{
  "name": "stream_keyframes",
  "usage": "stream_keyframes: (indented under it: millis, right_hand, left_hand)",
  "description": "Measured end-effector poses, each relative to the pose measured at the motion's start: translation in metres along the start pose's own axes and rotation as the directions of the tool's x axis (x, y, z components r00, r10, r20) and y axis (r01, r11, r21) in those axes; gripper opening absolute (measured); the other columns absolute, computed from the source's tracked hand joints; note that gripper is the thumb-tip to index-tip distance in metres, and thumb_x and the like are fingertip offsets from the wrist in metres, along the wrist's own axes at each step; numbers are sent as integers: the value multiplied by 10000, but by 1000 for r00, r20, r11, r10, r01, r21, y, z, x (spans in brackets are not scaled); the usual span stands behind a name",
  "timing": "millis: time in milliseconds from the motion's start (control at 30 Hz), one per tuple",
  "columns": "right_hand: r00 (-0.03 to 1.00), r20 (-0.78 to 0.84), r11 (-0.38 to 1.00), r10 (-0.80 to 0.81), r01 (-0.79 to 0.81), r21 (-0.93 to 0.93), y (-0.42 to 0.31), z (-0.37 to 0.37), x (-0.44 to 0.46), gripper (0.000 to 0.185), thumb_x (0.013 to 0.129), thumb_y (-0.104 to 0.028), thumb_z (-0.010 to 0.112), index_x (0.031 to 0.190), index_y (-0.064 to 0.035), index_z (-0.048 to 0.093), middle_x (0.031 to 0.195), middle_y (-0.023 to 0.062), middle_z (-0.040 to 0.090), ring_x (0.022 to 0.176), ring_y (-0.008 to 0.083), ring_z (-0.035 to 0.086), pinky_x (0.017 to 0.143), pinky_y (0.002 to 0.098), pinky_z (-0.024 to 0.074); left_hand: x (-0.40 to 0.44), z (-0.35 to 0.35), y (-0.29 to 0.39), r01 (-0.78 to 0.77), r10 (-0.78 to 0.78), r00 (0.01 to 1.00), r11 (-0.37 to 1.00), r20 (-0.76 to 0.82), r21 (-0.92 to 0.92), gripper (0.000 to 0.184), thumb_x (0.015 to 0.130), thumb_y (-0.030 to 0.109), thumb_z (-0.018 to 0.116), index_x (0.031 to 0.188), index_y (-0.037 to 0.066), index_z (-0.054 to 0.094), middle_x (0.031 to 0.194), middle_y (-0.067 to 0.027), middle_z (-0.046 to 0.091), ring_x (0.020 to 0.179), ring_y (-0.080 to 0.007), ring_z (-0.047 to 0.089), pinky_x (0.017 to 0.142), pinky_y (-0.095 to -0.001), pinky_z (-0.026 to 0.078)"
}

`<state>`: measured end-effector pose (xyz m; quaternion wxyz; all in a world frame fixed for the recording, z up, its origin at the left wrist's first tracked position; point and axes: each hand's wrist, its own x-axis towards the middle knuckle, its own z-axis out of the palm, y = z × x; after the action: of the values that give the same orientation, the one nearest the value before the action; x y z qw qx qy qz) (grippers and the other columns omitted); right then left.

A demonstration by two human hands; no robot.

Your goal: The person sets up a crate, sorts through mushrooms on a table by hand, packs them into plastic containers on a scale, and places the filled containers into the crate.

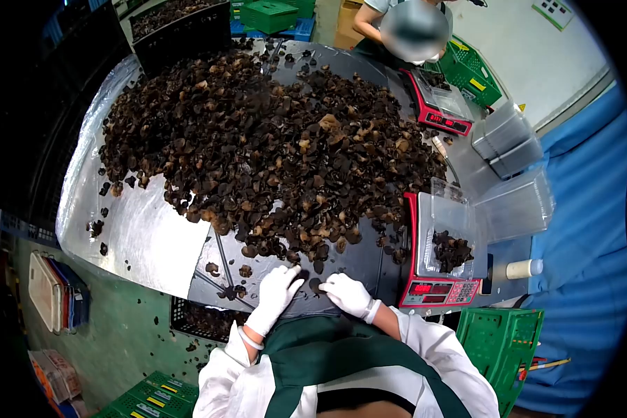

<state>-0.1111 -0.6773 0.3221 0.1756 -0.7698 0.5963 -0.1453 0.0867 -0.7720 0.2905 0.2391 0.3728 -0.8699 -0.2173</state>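
At the grey bench's (352,263) near edge, white-gloved left hand (279,288) and right hand (347,293), slightly curled, grip unclear, flank small, dark, frilly fungus pieces (315,285) below the broad brown heap (258,139).

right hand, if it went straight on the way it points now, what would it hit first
Most likely the small dark piece right by the fingertips of the right hand; whether they already touch is unclear.
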Motion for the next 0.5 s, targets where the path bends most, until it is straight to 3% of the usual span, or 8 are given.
stream_keyframes:
  millis: [167,233,300,333,367,433,500]
  right_hand:
    - [952,-260,948,159,-73,311,20,-29,19,186,813,-93,590,999,-82,604,923,95,575,827,302,585,765,362,494]
    - [942,-251,941,225,-143,306,26,-26,41,415,797,-209,661,1175,-71,560,1014,124,562,926,302,576,802,378,485]
    - [939,-179,954,293,-274,123,14,-27,63,684,746,-346,720,1331,-111,454,1097,126,508,993,300,542,808,376,484]
    - [949,-50,951,310,-309,28,12,-23,70,883,677,-415,757,1411,-134,353,1177,128,469,1059,307,499,809,365,497]
    - [955,-6,955,296,-296,-39,6,-20,74,856,670,-397,766,1389,-132,385,1157,119,475,1050,303,504,817,364,497]
    - [975,-121,980,188,-194,-43,11,7,70,783,686,-337,764,1363,-145,421,1143,113,481,1059,300,502,816,369,503]
    - [955,-135,962,263,-249,108,11,7,62,478,761,-139,660,1223,-147,538,1107,92,512,1040,287,525,827,372,502]
  left_hand:
    - [-13,13,2,-103,107,988,994,113,-42,104,802,202,654,878,131,647,756,-44,549,741,-232,580,630,-353,484]
    - [-9,8,4,-79,84,990,996,116,-50,94,804,199,644,866,129,635,756,-46,540,742,-232,577,640,-352,483]
    - [-10,5,6,-57,63,991,997,119,-55,84,807,196,634,855,128,624,755,-49,532,743,-231,574,650,-350,483]
    - [-11,4,6,-28,35,993,998,110,-60,84,806,194,635,853,125,624,764,-48,538,752,-231,577,659,-350,484]
    - [-11,2,5,-2,8,995,998,101,-64,84,805,191,636,851,122,624,772,-48,545,762,-232,580,668,-350,485]
    - [-15,1,3,15,-6,995,996,102,-86,91,806,176,652,846,98,627,773,-63,560,778,-258,586,652,-361,483]
    - [-17,-1,3,60,-44,991,990,127,-130,97,806,167,653,864,92,632,812,-69,582,806,-270,589,674,-364,486]
